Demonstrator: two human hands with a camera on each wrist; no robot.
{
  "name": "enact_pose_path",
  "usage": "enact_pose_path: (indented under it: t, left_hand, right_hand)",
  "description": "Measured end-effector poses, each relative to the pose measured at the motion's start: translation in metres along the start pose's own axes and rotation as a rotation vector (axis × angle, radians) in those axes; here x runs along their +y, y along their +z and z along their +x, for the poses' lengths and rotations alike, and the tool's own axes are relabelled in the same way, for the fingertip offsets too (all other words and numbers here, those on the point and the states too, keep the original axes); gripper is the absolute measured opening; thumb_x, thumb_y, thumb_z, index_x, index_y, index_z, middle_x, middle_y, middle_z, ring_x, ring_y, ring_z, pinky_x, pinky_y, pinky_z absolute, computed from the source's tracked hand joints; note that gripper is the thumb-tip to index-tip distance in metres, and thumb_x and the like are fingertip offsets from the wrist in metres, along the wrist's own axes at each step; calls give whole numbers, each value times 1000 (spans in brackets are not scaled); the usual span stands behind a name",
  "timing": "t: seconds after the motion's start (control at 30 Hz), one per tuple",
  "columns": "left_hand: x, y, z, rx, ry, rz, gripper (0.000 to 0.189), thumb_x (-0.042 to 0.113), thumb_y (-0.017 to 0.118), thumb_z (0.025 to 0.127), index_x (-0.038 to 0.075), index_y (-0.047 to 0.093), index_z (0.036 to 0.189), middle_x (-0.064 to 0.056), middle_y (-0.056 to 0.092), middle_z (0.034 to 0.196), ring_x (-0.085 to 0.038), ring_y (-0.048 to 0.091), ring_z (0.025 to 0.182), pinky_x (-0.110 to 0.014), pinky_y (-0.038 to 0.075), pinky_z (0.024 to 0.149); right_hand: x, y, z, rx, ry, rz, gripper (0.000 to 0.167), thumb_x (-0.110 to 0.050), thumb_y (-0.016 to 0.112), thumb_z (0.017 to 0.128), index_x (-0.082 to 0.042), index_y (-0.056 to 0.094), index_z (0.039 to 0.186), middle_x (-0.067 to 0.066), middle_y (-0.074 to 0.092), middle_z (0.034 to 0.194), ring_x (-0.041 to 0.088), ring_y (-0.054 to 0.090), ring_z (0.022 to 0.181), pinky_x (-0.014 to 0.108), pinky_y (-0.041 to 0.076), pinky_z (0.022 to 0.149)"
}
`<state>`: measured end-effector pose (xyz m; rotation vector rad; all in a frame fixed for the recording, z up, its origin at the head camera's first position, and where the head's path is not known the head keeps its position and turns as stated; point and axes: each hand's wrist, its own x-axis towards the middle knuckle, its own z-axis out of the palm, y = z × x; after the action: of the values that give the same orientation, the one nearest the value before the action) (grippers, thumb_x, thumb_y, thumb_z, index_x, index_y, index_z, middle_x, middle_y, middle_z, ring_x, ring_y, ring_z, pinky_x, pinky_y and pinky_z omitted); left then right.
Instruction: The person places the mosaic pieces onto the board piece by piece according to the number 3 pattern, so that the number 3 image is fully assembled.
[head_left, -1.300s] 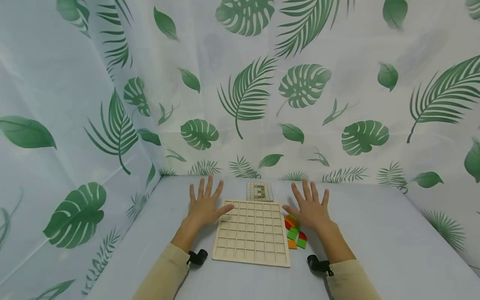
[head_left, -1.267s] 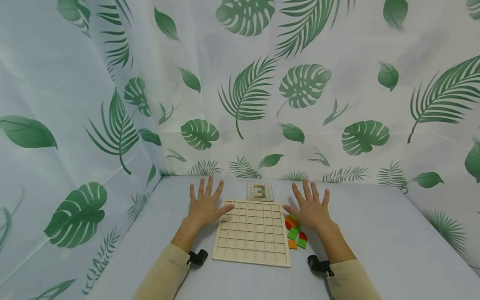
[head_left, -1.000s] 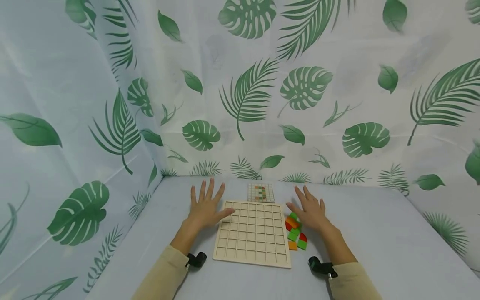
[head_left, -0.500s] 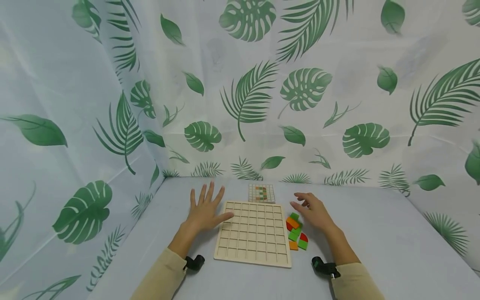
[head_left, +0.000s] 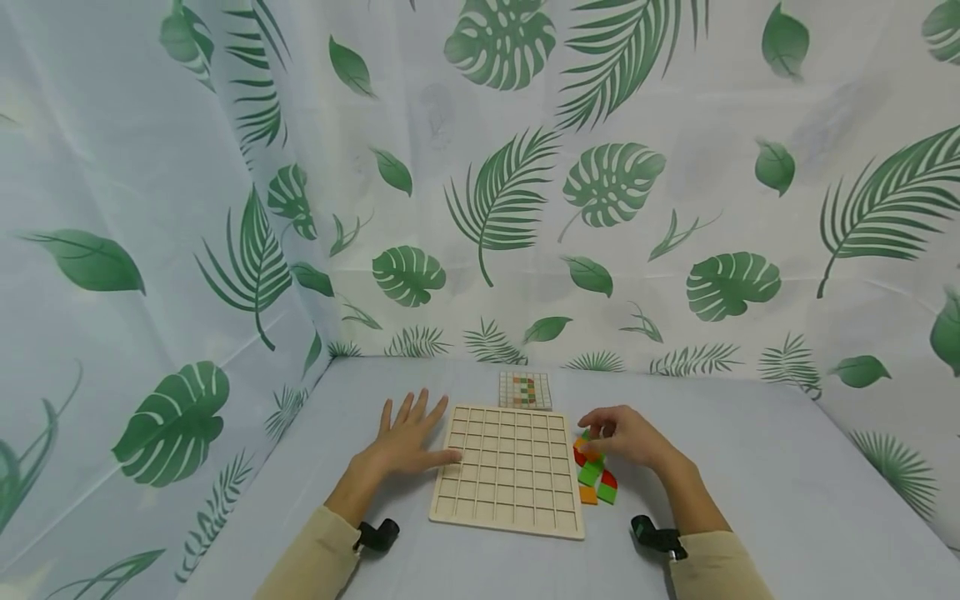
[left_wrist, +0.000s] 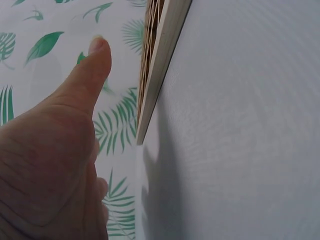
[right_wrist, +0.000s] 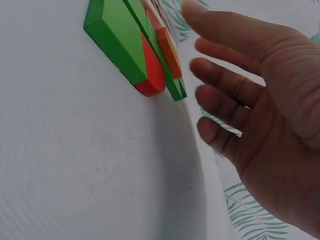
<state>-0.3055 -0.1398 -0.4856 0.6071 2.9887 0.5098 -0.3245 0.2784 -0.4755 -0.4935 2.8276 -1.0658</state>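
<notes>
A pale wooden grid board lies flat on the table. My left hand is at its left edge with fingers spread, the thumb reaching over the rim; in the left wrist view this hand holds nothing. Beside the board's right edge is a small heap of flat green, red and orange tiles, among them a green-and-red tile and an orange tile. Over the heap's far end hovers my right hand, fingers bent loosely. In the right wrist view its fingertips are apart from the tiles, near an orange tile.
Behind the board lies a small pattern card printed with a grid and coloured squares. A white cloth covers the table. Leaf-printed curtains hang at the back and on the left. Each wrist bears a black camera.
My right hand has gone from spread fingers to loosely bent ones and moved down toward the tiles. The left hand has drawn back slightly toward me. The head view has tilted a little upward.
</notes>
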Motion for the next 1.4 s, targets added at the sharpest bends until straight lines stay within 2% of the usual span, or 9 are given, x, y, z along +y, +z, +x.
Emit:
enact_pose_path:
  t: [0.17,0.33,0.53,0.67,0.87,1.23,1.4]
  left_hand:
    - [-1,0,-4,-68,6,-22,110,78,65,85,27,15,169,-19,6,175,-44,2,162,-69,-8,124]
    - [-5,-1,-7,-141,53,-63,123,76,78,75,23,17,169,-22,7,174,-46,3,161,-71,2,125]
    - [-7,-2,-8,-214,57,-82,127,72,84,71,23,19,168,-22,6,174,-43,2,162,-68,3,126]
    - [-7,-3,-8,-237,60,-83,129,71,87,68,24,19,168,-21,4,174,-41,0,162,-67,1,127]
    - [-7,-7,-10,-269,66,-81,134,69,90,65,24,18,168,-22,0,174,-41,-3,162,-67,0,127]
    - [-7,-7,-10,-322,57,-62,142,66,94,60,25,11,169,-18,-3,175,-40,-6,162,-65,0,128]
    - [-5,-8,-9,-336,45,-63,142,63,95,61,25,12,169,-18,-3,175,-40,-6,162,-65,0,128]
  right_hand:
    - [3,-1,-2,-65,27,-19,35,-27,91,80,-12,78,109,2,67,92,20,54,83,31,46,70]
    - [4,-2,-3,-90,27,2,28,-24,90,81,-12,79,104,0,70,92,19,55,84,28,48,70]
    - [8,-4,-4,-99,-6,10,25,-24,89,82,-11,78,99,1,69,90,19,56,82,27,48,68]
    - [10,-5,-3,-104,-35,14,24,-22,89,83,-9,76,99,2,70,92,20,57,83,27,50,69]
    - [11,-5,-2,-117,-25,23,24,-20,88,84,-8,75,101,3,71,93,21,60,85,29,53,73]
    - [8,-7,-4,-111,-20,25,23,-17,87,84,-9,75,102,1,66,88,18,56,82,26,48,67]
    - [9,-6,-2,-89,11,31,19,-18,87,84,-12,77,100,0,67,87,19,56,82,27,49,68]
